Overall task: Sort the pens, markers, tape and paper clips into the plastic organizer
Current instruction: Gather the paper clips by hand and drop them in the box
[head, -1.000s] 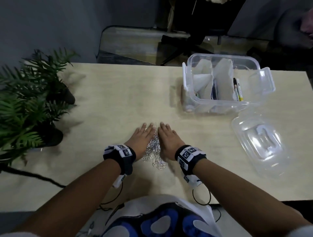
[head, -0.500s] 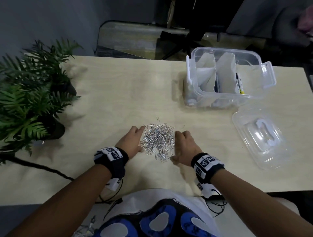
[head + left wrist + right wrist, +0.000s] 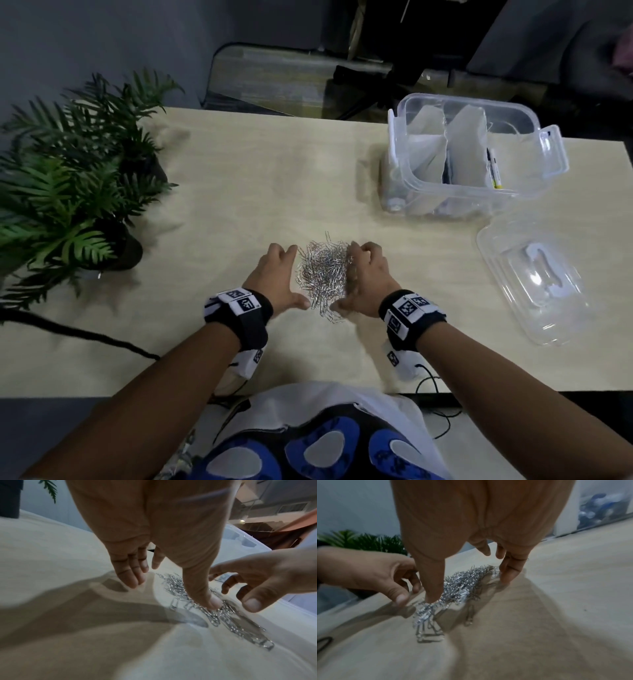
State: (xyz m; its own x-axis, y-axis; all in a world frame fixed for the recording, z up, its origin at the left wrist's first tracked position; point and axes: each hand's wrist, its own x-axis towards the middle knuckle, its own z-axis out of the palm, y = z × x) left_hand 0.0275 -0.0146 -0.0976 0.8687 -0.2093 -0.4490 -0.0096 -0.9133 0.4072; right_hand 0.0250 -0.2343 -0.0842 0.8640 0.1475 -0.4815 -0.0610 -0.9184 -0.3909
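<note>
Between the loose, empty left hand [image 3: 278, 278] and right hand [image 3: 367, 281], paper clips [image 3: 323, 274] lie heaped, elongated near-to-far.

Shiny silver wire paper clips [image 3: 322, 274] — matt pale wood-grain table [image 3: 239, 192] — clear glossy plastic organizer [image 3: 534, 192]

office | pale desk [image 3: 239, 178] | potted plant [image 3: 68, 178] | chair mat [image 3: 274, 85]

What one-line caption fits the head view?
Left hand and right hand flank a paper clip pile near the open organizer.
</note>
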